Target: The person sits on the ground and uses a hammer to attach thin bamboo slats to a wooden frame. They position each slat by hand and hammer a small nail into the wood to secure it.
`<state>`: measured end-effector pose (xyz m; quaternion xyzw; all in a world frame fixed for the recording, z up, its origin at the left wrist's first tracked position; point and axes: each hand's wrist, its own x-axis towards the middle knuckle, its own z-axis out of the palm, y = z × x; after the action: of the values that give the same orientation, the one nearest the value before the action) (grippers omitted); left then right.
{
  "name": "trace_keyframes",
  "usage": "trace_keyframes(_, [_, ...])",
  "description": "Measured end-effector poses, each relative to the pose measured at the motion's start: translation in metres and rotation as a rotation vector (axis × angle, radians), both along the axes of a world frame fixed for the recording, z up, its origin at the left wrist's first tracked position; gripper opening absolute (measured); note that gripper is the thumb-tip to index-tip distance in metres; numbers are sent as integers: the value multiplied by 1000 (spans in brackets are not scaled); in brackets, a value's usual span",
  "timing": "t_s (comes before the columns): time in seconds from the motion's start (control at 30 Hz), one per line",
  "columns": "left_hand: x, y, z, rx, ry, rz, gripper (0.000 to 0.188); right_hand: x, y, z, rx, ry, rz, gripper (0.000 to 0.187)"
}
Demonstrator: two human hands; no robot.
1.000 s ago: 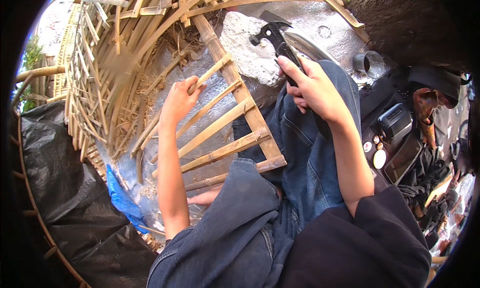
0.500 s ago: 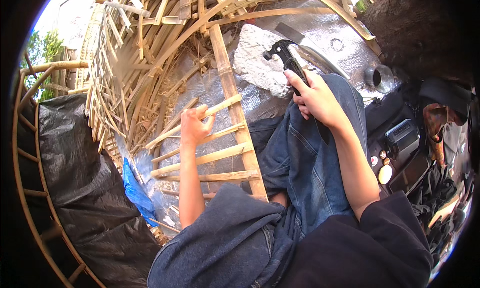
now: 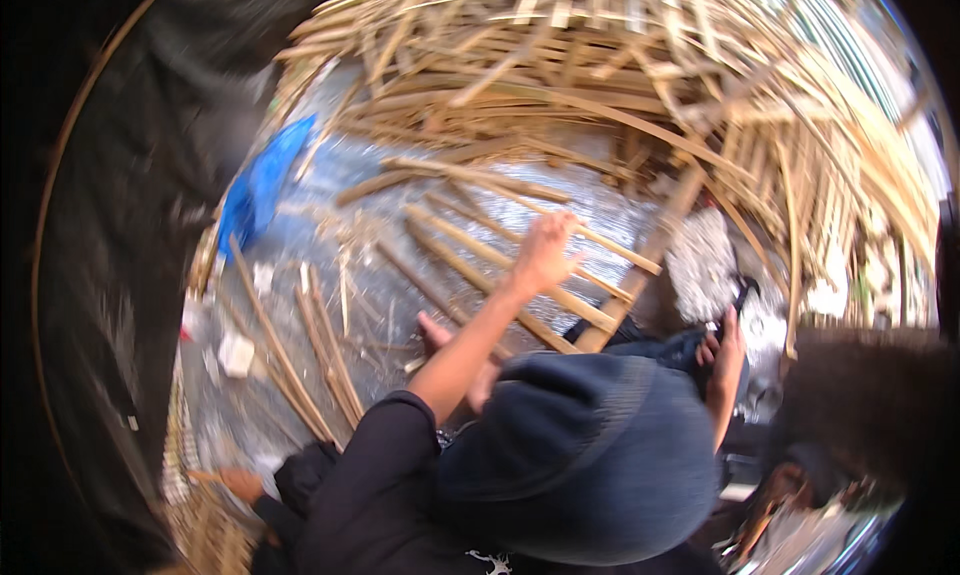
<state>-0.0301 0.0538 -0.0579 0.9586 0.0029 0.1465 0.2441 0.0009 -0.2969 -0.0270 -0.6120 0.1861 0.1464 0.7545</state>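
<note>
In the middle of the head view my left hand (image 3: 546, 255) is closed round a thin bamboo slat (image 3: 622, 249). The slat's right end meets a thicker bamboo strip (image 3: 655, 243), and several more slats (image 3: 560, 297) reach that strip side by side, like a comb. My right hand (image 3: 728, 353), beyond my right knee, grips a black claw hammer (image 3: 742, 293) by its handle; only the head end shows, blurred. A rough whitish stone block (image 3: 700, 265) lies left of the hammer. My denim-covered knee (image 3: 600, 445) hides part of the right forearm.
A large heap of split bamboo (image 3: 560, 65) fills the far side. Loose strips (image 3: 325, 355) lie on the silvery ground sheet (image 3: 290, 275) at left, near a blue plastic sheet (image 3: 265, 190). Black sheeting (image 3: 120, 235) hangs at far left. Another person's hand (image 3: 240, 483) shows at lower left.
The view has swung to the left, so the bamboo frame and both hands appear further right. Loose strips and another person's hand have come into sight. Both hands keep their holds.
</note>
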Motion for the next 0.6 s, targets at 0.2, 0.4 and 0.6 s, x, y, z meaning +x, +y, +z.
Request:
trace_keyframes(0.2, [-106, 17, 5, -288, -152, 247, 28, 17, -37, -19, -135, 85, -77, 44])
trace_keyframes(0.4, [-159, 88, -14, -591, -124, 629, 14, 17, -2, -8, -222, 111, -58, 44])
trace_keyframes(0.6, [-152, 67, -29, -454, -132, 494, 12, 7, -14, -3, -56, 27, -6, 31])
